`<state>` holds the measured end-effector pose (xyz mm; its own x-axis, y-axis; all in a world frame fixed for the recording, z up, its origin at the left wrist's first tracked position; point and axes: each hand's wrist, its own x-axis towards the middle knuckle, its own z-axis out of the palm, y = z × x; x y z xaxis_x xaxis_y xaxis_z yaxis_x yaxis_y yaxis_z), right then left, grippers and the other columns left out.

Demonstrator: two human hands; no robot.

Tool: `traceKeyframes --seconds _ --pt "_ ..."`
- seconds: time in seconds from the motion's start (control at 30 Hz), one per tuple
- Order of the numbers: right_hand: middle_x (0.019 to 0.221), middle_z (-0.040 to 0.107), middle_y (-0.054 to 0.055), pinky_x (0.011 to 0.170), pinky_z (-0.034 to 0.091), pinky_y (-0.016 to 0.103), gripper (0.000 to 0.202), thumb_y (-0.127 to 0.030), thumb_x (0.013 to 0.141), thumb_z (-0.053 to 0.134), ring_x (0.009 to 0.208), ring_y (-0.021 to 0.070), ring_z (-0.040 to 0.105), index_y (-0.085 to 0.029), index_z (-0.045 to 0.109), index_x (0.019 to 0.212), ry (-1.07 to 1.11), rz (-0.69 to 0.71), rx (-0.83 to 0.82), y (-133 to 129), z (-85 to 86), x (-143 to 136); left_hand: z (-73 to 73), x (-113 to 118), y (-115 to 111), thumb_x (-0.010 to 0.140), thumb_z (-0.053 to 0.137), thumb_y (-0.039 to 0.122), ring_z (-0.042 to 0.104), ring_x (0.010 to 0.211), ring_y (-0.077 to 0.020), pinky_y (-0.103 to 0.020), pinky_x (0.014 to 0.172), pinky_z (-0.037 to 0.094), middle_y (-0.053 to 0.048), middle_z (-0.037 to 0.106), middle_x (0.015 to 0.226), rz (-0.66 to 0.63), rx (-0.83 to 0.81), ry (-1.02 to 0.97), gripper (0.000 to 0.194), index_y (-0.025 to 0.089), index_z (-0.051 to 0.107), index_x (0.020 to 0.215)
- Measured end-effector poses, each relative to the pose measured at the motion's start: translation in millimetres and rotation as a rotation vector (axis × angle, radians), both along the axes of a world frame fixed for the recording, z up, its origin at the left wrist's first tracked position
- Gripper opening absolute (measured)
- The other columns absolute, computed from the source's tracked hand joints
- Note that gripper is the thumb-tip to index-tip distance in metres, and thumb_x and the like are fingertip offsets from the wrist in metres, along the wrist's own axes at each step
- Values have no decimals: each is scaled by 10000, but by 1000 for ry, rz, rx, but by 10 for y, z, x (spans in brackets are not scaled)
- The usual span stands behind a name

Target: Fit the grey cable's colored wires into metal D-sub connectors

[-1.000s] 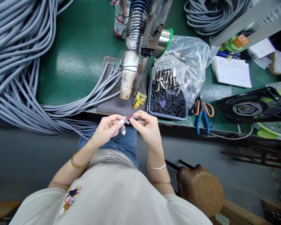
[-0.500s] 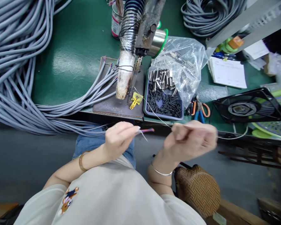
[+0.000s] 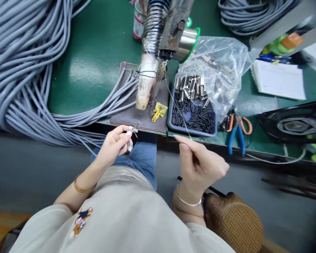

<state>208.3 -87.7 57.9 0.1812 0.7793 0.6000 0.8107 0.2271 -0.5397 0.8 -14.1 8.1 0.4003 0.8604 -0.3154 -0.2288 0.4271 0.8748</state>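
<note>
My left hand (image 3: 112, 146) is pinched around the stripped end of a cable (image 3: 135, 125), just in front of the table edge. Thin coloured wires stick out past its fingertips, and a whitish scrap hangs under them. To the right, my right hand (image 3: 201, 165) has its fingers curled, with thin solder wire (image 3: 177, 107) running down to it. The wire rises toward the upright metal stand (image 3: 171, 38), beside a spool with a green rim (image 3: 186, 44). A yellow clip (image 3: 158, 111) lies on the brown board (image 3: 126, 116) beyond my hands.
Grey cables (image 3: 28, 59) are heaped at the left, several ends on the board below a taped hose (image 3: 147, 77). A tray (image 3: 192, 133) holds metal connectors and small black tubes. Blue-handled pliers (image 3: 236, 135), a fan (image 3: 292, 124) and a stool (image 3: 237, 225) are rightward.
My left hand has moved left and up toward the board, turning the cable end upward. My right hand has tilted, its index finger now pointing left. The camera view has shifted slightly.
</note>
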Motion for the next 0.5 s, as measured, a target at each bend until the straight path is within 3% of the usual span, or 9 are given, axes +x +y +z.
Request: traceKeyframes --seconds 0.13,0.3,0.5 --pt "748 736 10 541 440 249 159 -252 963 635 535 101 555 -221 779 904 166 115 -146 233 -183 -221 8 -16 19 811 789 479 332 314 -21 -168 356 166 11 626 521 13 -1 -8 375 137 652 882" --pt "802 711 23 485 335 233 136 -223 919 651 572 87 510 -182 764 856 443 264 -361 460 -283 -371 -11 59 5 779 824 443 454 406 -48 -172 396 325 13 627 580 67 76 36 342 141 668 805" --pt "750 625 -12 433 191 237 140 -246 859 687 473 32 276 -168 703 743 657 301 -427 490 -370 -378 -22 96 -4 800 811 403 484 443 -59 -181 431 382 2 646 588 54 170 95 290 131 716 829"
